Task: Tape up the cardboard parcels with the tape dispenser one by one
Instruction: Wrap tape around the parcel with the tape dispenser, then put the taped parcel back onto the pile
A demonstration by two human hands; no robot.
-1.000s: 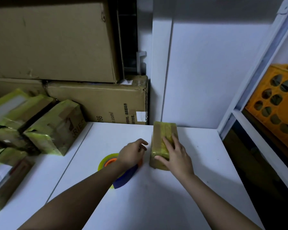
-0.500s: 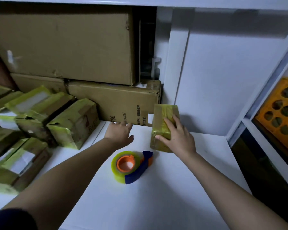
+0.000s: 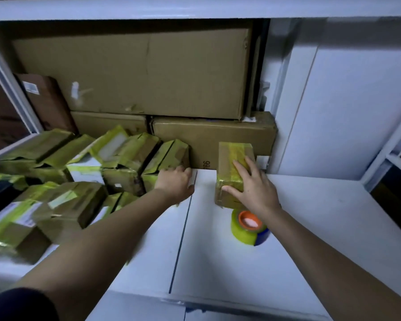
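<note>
- Seemingly well along: lying spread and flat over the top of a small parcel (image 3: 235, 166), the right hand (image 3: 256, 189), thumb pressing its near corner, fingers straight rather than curled round it.
- Showing yellow-green glossy tape in bands along the top and down the near end of that parcel, so probably finished and waiting to be set aside.
- Reaching toward the heap of parcels (image 3: 79, 181), the left hand (image 3: 175, 183), fingertips touching or nearly touching the nearest box in it; gripping nothing as far as can be told, fingers loosely extended.
- Looking already taped, nearly every parcel in that heap, most wearing the same shiny yellowish wrap; impossible to tell whether any untaped one is sitting among them.
- Resting untouched just behind the right wrist, the tape dispenser (image 3: 248, 227): a round roll of translucent yellow tape on an orange core, with a blue plastic handle partly hidden under the forearm.
- Standing on a smooth white table (image 3: 322, 216), hard and matte, with a thin seam running beneath the left forearm.
- Appearing stiff and squared at the edges, the small parcels, plain brown cardboard wherever tape is missing, some with white paper labels.
- Stacking up beyond the fingertips, big cartons (image 3: 137, 70) of dull brown corrugated board, creased and scuffed.
</note>
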